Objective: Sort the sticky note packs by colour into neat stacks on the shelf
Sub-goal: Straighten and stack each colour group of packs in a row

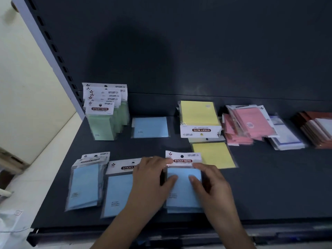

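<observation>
Dark matte shelf deck (pixel 269 194) with a same-colour back panel (pixel 197 51). A slotted grey upright (pixel 53 56) runs down the upper left, with a cream wall (pixel 23 87) beyond it.

Blue stack (pixel 183 193) sits lower centre, near the front edge, header card up and reading "STICKY NOTE". Both hands grip it. Left hand (pixel 150 178) is on its left side and right hand (pixel 210 184) on its right. Thumbs press on the blue face, fingers run along the header. The hands are close together but not touching each other.

- Just left, partly under the left hand: single blue pack (pixel 118 193), lying flat.
- Further left: blue pair (pixel 84 187), overlapped and slightly skewed.
- Centre, further back: lone blue pack (pixel 150 127), flat, turned sideways.
- Left of that, by the upright: green stack (pixel 102 126), headers fanned like steps.
- Right of centre: yellow stack (pixel 199 115), header facing the front. One yellow pack (pixel 213 155) lies flat just in front of it.
- Right: pink pile (pixel 248 126), loose and untidy.
- Further right: white packs with blue borders (pixel 285 139).
- Right edge of frame: red-brown packs (pixel 316 128), cut off.
</observation>
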A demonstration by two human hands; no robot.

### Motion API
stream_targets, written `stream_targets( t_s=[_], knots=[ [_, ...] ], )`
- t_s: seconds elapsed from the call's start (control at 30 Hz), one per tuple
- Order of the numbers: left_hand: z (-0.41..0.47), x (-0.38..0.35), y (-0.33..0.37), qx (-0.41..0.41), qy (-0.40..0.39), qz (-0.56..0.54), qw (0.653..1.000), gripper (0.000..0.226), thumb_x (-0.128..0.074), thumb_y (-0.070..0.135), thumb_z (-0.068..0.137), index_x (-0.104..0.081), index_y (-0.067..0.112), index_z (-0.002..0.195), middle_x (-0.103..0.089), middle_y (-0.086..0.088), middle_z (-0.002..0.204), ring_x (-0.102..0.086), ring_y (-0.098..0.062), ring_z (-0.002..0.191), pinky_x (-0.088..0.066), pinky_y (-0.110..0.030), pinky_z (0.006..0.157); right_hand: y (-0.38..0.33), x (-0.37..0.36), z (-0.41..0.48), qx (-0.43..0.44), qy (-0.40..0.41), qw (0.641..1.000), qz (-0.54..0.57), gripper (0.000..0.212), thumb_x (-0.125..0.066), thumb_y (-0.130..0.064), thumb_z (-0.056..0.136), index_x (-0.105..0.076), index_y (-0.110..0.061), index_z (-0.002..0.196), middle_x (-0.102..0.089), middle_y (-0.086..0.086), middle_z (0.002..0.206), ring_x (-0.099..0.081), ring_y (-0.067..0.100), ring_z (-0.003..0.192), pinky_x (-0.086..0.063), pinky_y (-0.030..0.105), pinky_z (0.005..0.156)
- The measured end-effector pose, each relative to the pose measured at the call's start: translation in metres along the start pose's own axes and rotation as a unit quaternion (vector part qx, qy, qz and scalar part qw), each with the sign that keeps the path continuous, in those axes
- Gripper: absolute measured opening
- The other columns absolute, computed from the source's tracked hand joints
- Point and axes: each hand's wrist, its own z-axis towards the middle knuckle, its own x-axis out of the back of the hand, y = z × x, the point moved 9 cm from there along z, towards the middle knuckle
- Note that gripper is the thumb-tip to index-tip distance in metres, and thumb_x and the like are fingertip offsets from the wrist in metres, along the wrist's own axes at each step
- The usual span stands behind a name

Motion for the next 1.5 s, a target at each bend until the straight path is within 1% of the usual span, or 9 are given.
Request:
stream_targets(
  t_s=[0.13,0.27,0.43,0.63,0.83,0.93,1.07,1.23,1.5],
  knots=[
    [-0.004,-0.007,-0.004,0.024,-0.023,0.172,0.985,0.038,-0.049,0.051,0.087,-0.051,0.031,0.120,-0.054,0.014,0.118,-0.038,-0.014,0.120,-0.016,-0.030,0.105,0.001,0.003,-0.003,0.013,0.033,0.992,-0.119,0.023,-0.062,-0.027,0.087,-0.056,-0.029,0.108,-0.042,-0.019,0.110,-0.039,0.000,0.102,-0.032,0.014,0.087],
    [-0.004,-0.004,0.000,0.011,0.001,0.135,0.991,0.023,-0.055,0.046,0.085,-0.055,0.027,0.098,-0.046,0.015,0.072,-0.047,-0.015,0.097,-0.023,-0.031,0.096,0.007,0.001,0.000,-0.003,0.020,0.995,-0.093,0.020,-0.061,-0.023,0.087,-0.054,-0.033,0.103,-0.046,-0.020,0.104,-0.051,-0.001,0.090,-0.037,0.003,0.073],
    [-0.002,-0.004,-0.008,0.018,-0.011,0.093,0.995,0.030,-0.058,0.049,0.082,-0.053,0.033,0.107,-0.059,0.014,0.068,-0.044,-0.007,0.097,-0.020,-0.025,0.098,0.005,-0.001,0.006,-0.007,-0.004,0.997,-0.081,0.020,-0.058,-0.020,0.089,-0.053,-0.033,0.104,-0.048,-0.015,0.108,-0.050,0.001,0.096,-0.037,0.003,0.072],
    [0.024,0.020,-0.019,0.027,0.050,0.040,0.998,0.030,-0.065,0.033,0.083,-0.060,0.018,0.109,-0.060,0.004,0.096,-0.049,-0.018,0.099,-0.037,-0.032,0.089,-0.047,-0.021,0.024,0.107,-0.040,0.986,-0.125,0.034,-0.055,-0.016,0.090,-0.053,-0.026,0.122,-0.044,-0.022,0.115,-0.043,-0.002,0.112,-0.031,0.005,0.088],
    [0.066,0.018,-0.065,0.151,-0.029,0.099,0.983,0.062,-0.057,0.027,0.086,-0.030,0.009,0.139,-0.028,-0.012,0.147,-0.026,-0.028,0.134,-0.028,-0.039,0.106,-0.051,-0.094,0.083,0.010,-0.159,0.986,-0.046,0.058,-0.055,-0.020,0.092,-0.031,-0.008,0.143,-0.032,0.003,0.148,-0.028,0.018,0.139,-0.017,0.015,0.110],
    [0.076,0.016,-0.079,0.187,-0.012,-0.005,0.982,0.055,-0.059,0.020,0.085,-0.037,0.011,0.135,-0.038,-0.008,0.141,-0.031,-0.026,0.131,-0.029,-0.035,0.107,-0.042,-0.108,0.104,-0.054,-0.126,0.990,-0.025,0.060,-0.055,-0.018,0.089,-0.030,-0.005,0.142,-0.032,0.013,0.147,-0.033,0.025,0.135,-0.030,0.032,0.111],
    [0.075,0.032,-0.091,0.225,0.100,-0.185,0.951,0.025,-0.068,0.013,0.080,-0.058,0.014,0.102,-0.042,-0.008,0.119,-0.048,-0.012,0.098,-0.036,-0.012,0.085,-0.033,-0.100,0.108,-0.124,-0.065,0.988,0.062,0.051,-0.057,-0.011,0.085,-0.041,-0.010,0.134,-0.051,0.011,0.130,-0.053,0.021,0.112,-0.045,0.028,0.092],
    [0.062,0.064,-0.090,0.192,0.222,-0.259,0.920,0.018,-0.069,0.014,0.081,-0.060,0.023,0.068,-0.060,0.003,0.081,-0.051,-0.011,0.074,-0.041,-0.024,0.070,-0.029,-0.097,0.085,-0.178,-0.063,0.949,0.254,0.020,-0.056,-0.007,0.089,-0.055,-0.013,0.108,-0.059,-0.004,0.092,-0.053,0.003,0.072,-0.041,0.005,0.050],
    [0.034,0.071,-0.049,0.131,0.108,-0.447,0.878,0.039,-0.062,-0.007,0.075,-0.063,0.025,0.097,-0.067,0.012,0.092,-0.063,-0.001,0.077,-0.050,-0.017,0.058,-0.057,-0.057,0.067,-0.076,0.004,0.945,0.317,0.023,-0.055,-0.001,0.089,-0.061,-0.022,0.097,-0.065,-0.001,0.092,-0.061,0.013,0.084,-0.052,0.024,0.073]
  ],
)
